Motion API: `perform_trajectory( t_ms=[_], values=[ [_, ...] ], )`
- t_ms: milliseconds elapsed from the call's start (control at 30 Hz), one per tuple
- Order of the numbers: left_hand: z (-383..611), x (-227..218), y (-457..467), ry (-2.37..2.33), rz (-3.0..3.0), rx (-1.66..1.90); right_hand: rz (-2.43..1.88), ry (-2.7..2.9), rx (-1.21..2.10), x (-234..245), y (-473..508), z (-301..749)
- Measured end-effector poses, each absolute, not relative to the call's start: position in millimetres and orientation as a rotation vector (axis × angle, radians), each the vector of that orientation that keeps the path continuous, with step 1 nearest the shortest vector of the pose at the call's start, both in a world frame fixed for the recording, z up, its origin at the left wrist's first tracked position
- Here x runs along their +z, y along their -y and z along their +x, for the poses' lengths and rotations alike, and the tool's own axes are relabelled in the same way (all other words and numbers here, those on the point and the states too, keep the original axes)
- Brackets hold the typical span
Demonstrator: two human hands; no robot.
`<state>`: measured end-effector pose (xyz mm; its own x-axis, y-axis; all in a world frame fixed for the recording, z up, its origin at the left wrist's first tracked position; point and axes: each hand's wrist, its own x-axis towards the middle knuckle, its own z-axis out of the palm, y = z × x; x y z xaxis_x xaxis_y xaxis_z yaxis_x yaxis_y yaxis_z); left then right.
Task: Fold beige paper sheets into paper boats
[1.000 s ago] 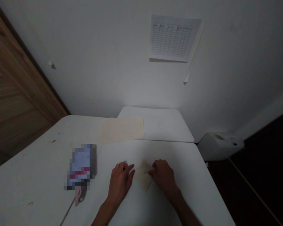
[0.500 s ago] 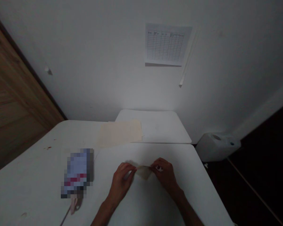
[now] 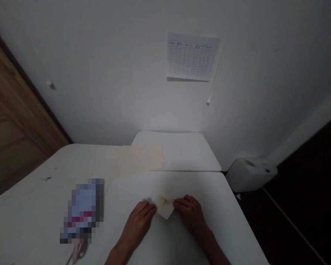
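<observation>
A small cream piece of folded paper (image 3: 166, 211) lies between my two hands over the white table, one pointed corner towards me. Its upper part looks creased, with a fold standing up. My left hand (image 3: 140, 219) pinches its left corner, fingers pressed together. At the right corner, my right hand (image 3: 190, 211) grips it the same way, its thumb mostly hidden under the fingers.
Cream sheets (image 3: 136, 158) lie at the back of the white table (image 3: 193, 243). A blurred-out blue item (image 3: 82, 206) with a cable is on the left. A white plastic jerrycan (image 3: 249, 175) stands beyond the right edge. A printed chart (image 3: 191, 57) hangs on the wall.
Both hands have come down slightly with the paper. Its folds now spread more, showing a flap at the top and a clear point below. The view has shifted a little.
</observation>
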<state>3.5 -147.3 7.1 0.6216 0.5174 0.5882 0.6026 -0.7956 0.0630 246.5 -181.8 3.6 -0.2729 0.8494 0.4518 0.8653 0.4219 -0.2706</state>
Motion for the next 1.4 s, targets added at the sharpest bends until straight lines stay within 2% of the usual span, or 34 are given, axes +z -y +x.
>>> perform_trajectory(
  t_ms=[300, 500, 700, 1067, 1400],
  values=[
    [6.8, 20.6, 160.1, 1.132, -2.885, -0.826, -1.476, 2.142, 0.154, 18.1, 197.6, 246.4],
    [26.6, 16.9, 159.2, 1.110, -2.815, -0.862, -1.514, 2.125, 0.142, 15.6, 200.9, 243.2],
    [48.7, 9.6, 158.3, 0.965, -2.942, -0.684, -1.526, 2.104, 0.101, 11.7, 200.9, 242.5],
    [27.2, -0.8, 165.7, 1.244, -2.803, -0.575, -1.567, 2.021, 0.152, 10.1, 204.4, 239.3],
    [37.4, 0.5, 149.4, 1.389, -2.730, -0.845, -1.648, 1.953, 0.205, 23.6, 190.4, 229.3]
  ],
)
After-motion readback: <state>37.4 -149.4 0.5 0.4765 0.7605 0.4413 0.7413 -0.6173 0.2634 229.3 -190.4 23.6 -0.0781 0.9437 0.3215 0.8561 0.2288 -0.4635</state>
